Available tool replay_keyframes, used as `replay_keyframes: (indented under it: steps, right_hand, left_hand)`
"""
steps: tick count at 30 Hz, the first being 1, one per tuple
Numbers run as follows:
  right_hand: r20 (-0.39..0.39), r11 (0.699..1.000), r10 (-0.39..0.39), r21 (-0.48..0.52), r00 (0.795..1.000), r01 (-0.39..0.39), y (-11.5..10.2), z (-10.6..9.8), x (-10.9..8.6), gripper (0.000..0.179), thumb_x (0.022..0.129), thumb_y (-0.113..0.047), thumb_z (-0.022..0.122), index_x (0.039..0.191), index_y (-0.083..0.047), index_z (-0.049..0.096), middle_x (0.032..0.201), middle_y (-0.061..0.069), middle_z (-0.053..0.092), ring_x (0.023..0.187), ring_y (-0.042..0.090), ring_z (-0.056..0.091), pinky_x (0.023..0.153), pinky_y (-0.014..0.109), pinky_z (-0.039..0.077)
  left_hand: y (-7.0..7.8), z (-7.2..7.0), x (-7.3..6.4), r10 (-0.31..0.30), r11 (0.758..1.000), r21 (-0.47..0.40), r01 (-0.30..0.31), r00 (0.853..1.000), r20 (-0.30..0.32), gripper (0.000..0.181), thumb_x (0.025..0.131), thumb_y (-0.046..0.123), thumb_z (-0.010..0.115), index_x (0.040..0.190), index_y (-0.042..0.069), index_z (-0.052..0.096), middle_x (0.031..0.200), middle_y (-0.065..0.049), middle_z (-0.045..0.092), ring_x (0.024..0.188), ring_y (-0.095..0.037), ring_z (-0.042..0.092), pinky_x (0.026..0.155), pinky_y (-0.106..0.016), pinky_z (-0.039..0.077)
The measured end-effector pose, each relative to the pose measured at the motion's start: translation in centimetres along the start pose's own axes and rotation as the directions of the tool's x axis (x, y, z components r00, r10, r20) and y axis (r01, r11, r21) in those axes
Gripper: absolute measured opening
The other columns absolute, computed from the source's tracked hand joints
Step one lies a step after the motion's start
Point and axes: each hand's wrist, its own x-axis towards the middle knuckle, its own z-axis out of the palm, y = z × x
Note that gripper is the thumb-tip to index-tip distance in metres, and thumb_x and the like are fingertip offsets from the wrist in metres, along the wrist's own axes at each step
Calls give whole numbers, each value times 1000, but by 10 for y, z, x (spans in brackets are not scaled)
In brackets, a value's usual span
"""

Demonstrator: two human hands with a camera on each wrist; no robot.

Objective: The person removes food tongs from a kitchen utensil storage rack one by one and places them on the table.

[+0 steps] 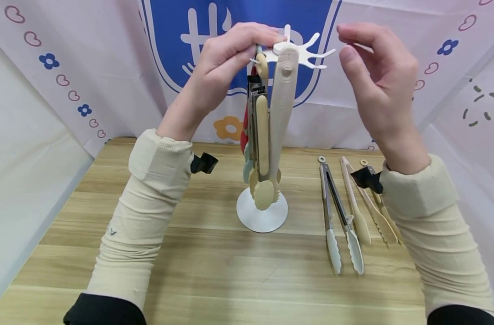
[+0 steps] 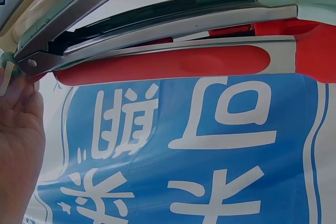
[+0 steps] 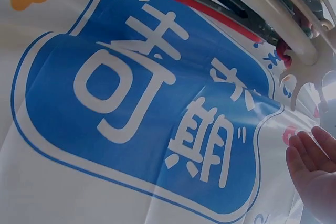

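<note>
A white rotating rack top with curved hooks (image 1: 314, 55) stands over a round white base (image 1: 262, 221). Several kitchen tongs hang from it, among them a beige pair (image 1: 283, 99), a red-handled pair (image 2: 163, 66) and a mint-tipped pair (image 2: 315, 3). My left hand (image 1: 226, 58) holds the rack's top from the left, thumb under and fingers over the hooks. To the right of the hooks, my right hand (image 1: 381, 76) hovers in the air with relaxed, bent fingers and nothing between them. In the right wrist view its fingers (image 3: 310, 153) are below the hooks.
Tongs lie on the wooden table (image 1: 214, 271) at the right: a steel pair with pale tips (image 1: 332, 248), a beige pair (image 1: 354, 205) and another partly behind the right wrist. A printed cloth (image 1: 121, 72) hangs behind the table.
</note>
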Motion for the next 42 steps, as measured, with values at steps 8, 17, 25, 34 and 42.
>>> replay_keyframes:
  steps: [8, 17, 25, 34, 42]
  right_hand:
    - [16, 993, -57, 101, 998, 55, -5, 12, -1, 23, 82, 2, 51, 100, 9, 63, 104, 13, 63, 103, 25, 55, 93, 36, 44]
    - [15, 983, -158, 95, 987, 156, -6, 18, -2, 21, 83, 0, 50, 94, 9, 65, 95, 17, 64, 79, 19, 55, 72, 23, 47]
    - [-7, 974, -220, 53, 975, 221, -4, 21, -3, 21, 82, -2, 49, 87, 8, 67, 88, 14, 67, 80, 19, 58, 64, 19, 40]
    - [-20, 952, -305, 35, 952, 305, -5, 27, -2, 21, 82, -1, 50, 82, 6, 69, 84, 13, 68, 84, 26, 61, 75, 29, 46]
    - [-32, 949, -313, 24, 949, 314, -4, 28, -3, 18, 82, 2, 51, 82, 6, 69, 85, 13, 69, 84, 26, 62, 81, 37, 46]
  left_hand:
    - [2, 1, 1, -59, 998, -17, 59, 998, -14, 33, 90, -2, 32, 112, -10, 55, 122, -19, 53, 122, -15, 41, 105, -28, 28]
    - [1, 1, -1, -16, 1000, -4, 16, 1000, -4, 33, 91, -1, 31, 112, -10, 55, 122, -21, 53, 123, -14, 41, 105, -29, 28]
    - [1, 5, -1, -5, 1000, 24, 5, 1000, -31, 35, 90, 0, 30, 113, -10, 54, 123, -22, 52, 123, -15, 40, 106, -28, 26]
    - [8, 7, -2, -144, 990, 5, 144, 987, -75, 35, 90, -1, 31, 114, -7, 56, 126, -15, 52, 125, -11, 39, 106, -23, 23]
    - [12, 6, -4, -182, 983, -34, 179, 973, -141, 31, 94, 0, 35, 118, -5, 54, 129, -10, 52, 110, -7, 48, 95, -22, 36]
